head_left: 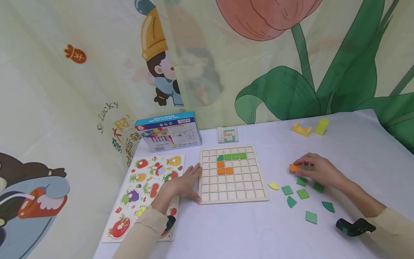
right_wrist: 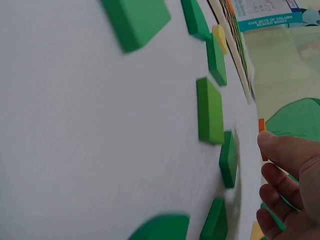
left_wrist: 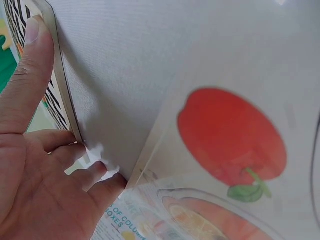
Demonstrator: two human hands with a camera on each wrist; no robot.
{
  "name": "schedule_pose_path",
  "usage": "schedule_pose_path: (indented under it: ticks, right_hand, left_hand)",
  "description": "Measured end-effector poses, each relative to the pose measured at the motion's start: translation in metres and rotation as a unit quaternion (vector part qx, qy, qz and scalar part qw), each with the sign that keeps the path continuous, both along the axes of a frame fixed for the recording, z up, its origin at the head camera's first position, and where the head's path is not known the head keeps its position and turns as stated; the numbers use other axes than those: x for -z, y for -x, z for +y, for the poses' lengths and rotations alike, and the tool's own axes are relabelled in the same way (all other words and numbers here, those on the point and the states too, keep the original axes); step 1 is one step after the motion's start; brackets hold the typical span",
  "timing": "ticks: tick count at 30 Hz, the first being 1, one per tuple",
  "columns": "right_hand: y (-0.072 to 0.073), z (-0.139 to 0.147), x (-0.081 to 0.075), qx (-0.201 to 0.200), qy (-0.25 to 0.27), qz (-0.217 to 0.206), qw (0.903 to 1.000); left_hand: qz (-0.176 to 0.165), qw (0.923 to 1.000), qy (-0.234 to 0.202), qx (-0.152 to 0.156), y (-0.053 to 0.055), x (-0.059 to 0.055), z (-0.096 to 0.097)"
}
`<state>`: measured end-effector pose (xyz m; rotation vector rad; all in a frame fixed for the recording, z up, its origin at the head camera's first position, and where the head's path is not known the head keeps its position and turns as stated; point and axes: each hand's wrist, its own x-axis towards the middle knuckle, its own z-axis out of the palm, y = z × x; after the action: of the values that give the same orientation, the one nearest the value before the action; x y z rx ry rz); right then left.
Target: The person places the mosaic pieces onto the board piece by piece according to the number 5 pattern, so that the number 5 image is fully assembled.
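Note:
My right hand (head_left: 318, 169) pinches an orange square tile (head_left: 293, 168) between thumb and fingers, to the right of a wooden grid board (head_left: 233, 187). In the right wrist view the thumb presses the orange tile's face. On the board sit three orange tiles (head_left: 221, 171), three light green tiles (head_left: 235, 156) and a darker green curved piece (head_left: 220, 158). My left hand (head_left: 179, 183) touches the board's left edge with fingers extended, its thumb along the rim in the left wrist view. Below the right hand lie several loose green tiles (head_left: 303, 194) and a yellow quarter-round piece (head_left: 273, 185).
A fruit-picture board (head_left: 148, 180) lies under the left forearm. Behind it stands a blue and white box (head_left: 171, 133). A small pattern card (head_left: 228, 135) lies beyond the grid board. Yellow arched (head_left: 302, 129) and yellow-green (head_left: 321, 126) pieces lie at the back right.

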<state>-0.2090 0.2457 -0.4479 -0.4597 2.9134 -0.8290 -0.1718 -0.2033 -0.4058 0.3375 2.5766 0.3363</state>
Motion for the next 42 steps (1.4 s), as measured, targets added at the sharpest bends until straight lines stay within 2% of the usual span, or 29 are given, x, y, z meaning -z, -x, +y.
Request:
schedule_pose_path:
  ticks: [8, 12, 21, 33, 42]
  right_hand:
    - [0.014, -0.061, -0.009, -0.061, 0.029, 0.030, 0.9973]
    - [0.018, -0.094, -0.012, -0.085, 0.046, 0.027, 0.9949]
    - [0.024, -0.145, -0.006, -0.124, 0.055, 0.023, 0.9904]
    - [0.027, -0.166, 0.000, -0.116, 0.033, -0.002, 0.9928]
    - [0.027, -0.162, -0.003, -0.120, 0.025, 0.011, 0.9924]
  left_hand:
    - [-0.006, 1.0000, 0.006, 0.003, 0.001, 0.000, 0.001]
    - [-0.003, 0.9999, 0.004, 0.009, 0.001, 0.000, 0.001]
    - [0.000, 0.9999, 0.008, 0.008, 0.001, 0.000, 0.003]
    - [-0.003, 1.0000, 0.003, 0.003, 0.001, -0.001, 0.001]
    - [-0.004, 1.0000, 0.004, 0.002, 0.001, -0.001, 0.000]
